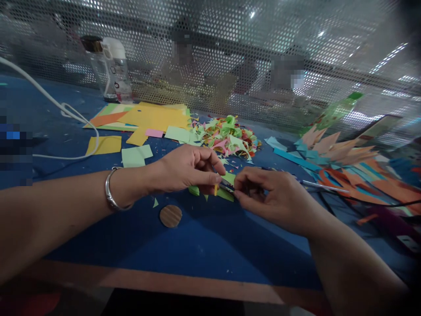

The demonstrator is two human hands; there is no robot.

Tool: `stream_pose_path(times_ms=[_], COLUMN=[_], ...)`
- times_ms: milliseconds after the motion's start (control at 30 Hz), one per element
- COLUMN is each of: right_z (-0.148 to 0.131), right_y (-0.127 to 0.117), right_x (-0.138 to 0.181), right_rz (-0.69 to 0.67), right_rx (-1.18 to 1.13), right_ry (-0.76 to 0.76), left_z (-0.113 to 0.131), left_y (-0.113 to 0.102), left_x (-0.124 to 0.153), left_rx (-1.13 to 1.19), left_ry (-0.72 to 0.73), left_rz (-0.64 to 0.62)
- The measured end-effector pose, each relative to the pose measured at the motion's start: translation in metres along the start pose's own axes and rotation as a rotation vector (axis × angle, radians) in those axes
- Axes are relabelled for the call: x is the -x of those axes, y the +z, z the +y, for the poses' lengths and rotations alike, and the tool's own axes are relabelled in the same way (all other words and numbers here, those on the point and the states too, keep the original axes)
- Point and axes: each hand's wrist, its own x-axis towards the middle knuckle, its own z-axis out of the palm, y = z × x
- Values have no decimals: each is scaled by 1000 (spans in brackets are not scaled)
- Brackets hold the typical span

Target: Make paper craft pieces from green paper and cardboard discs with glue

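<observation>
My left hand (194,170), with a silver bangle on its wrist, pinches a narrow yellow paper strip (216,189) between thumb and finger. Close by on the right, my right hand (268,191) has its fingers closed on a slim dark shiny tool (226,186), whose kind I cannot make out. The tool's end points at the yellow strip. Green paper pieces (226,195) lie under and between the hands. Nearer to me rests a round corrugated cardboard disc (170,216).
Behind the hands are a heap of paper scraps (232,136) and yellow sheets (158,116). Two bottles (120,72) stand by the perforated metal screen (217,44). Orange and blue paper shapes (345,158) fill the right. A white cable (49,94) crosses the left.
</observation>
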Motion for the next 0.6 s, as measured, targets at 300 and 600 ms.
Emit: stream_pose_path(times_ms=[300, 600], right_z=[2, 2], right_y=[-1, -1], right_x=[-3, -3], right_rz=[8, -21], right_rx=[3, -14], right_ry=[-10, -21], left_z=[-6, -3], left_y=[-4, -4], left_x=[-4, -3], left_rx=[3, 48], left_ry=[-18, -68], left_rz=[60, 62])
